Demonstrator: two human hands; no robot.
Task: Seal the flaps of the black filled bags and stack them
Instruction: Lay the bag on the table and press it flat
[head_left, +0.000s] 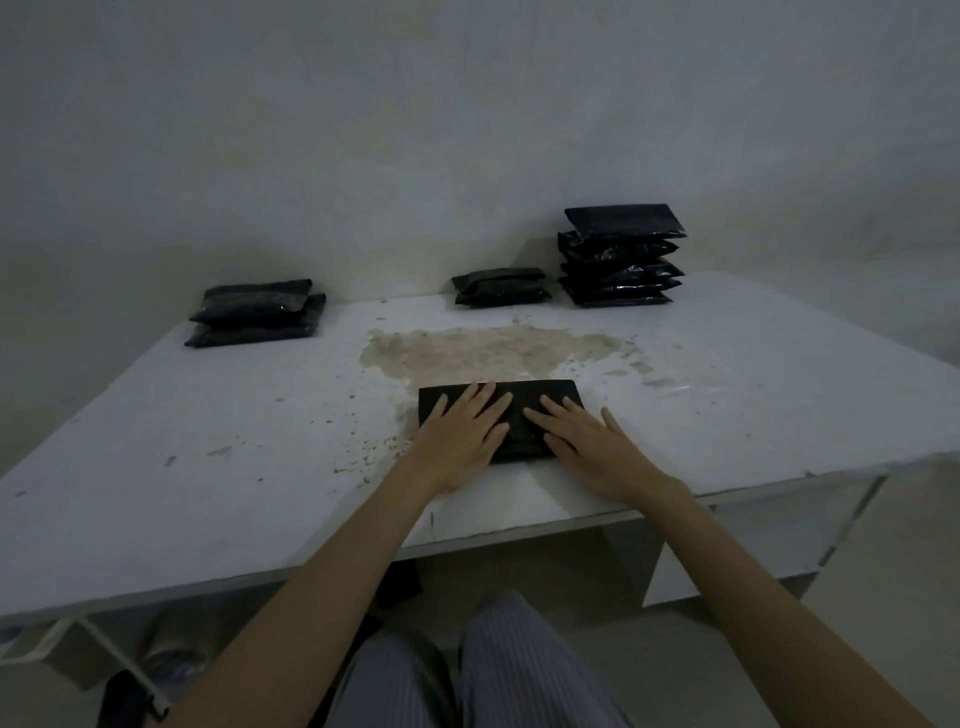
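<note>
Striped trousers (498, 670) nearest; left hand (460, 441), right hand (587, 447) (fingers straight) pressing black bag (519, 395).

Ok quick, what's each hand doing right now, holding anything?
Left hand: open, fingers flat, pressing on the black bag.
Right hand: open, fingers flat, pressing on the same bag.

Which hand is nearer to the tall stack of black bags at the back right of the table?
Right. The right hand presses the black filled bag in front, below the tall stack of black bags. The left hand, on the same bag, lies farther left.
</note>
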